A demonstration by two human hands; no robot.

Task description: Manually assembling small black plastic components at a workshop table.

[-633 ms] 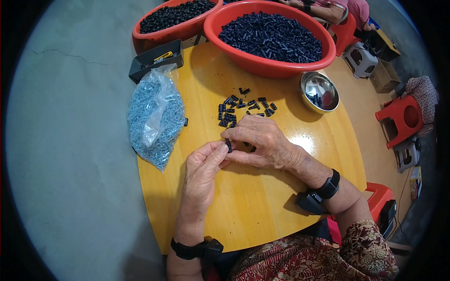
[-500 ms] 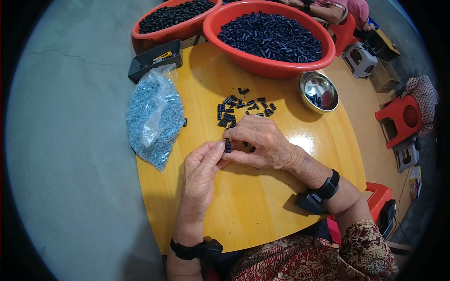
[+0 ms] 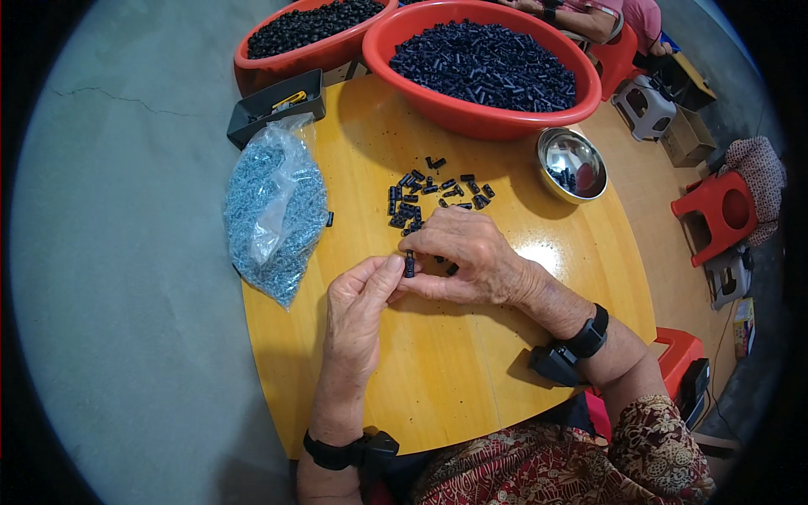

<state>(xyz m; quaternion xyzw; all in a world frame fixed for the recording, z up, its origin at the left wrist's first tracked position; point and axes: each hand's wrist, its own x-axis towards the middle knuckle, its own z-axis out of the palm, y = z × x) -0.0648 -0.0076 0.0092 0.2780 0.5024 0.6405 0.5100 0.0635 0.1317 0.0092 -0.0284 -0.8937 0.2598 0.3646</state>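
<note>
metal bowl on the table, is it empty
No, several small dark pieces lie inside the metal bowl, gathered toward its lower left as the head view shows it.

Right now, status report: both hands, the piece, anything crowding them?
Left hand, right hand: fingertips together on one small black piece. Loose black pieces close beyond. Filled plastic bag off left.

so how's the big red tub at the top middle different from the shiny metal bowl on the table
The red tub looks much larger than the metal bowl. The tub is plain red; the bowl is shiny and silvery. The tub is heaped with small dark pieces, while the bowl holds only a few. Both are open-topped.
</note>
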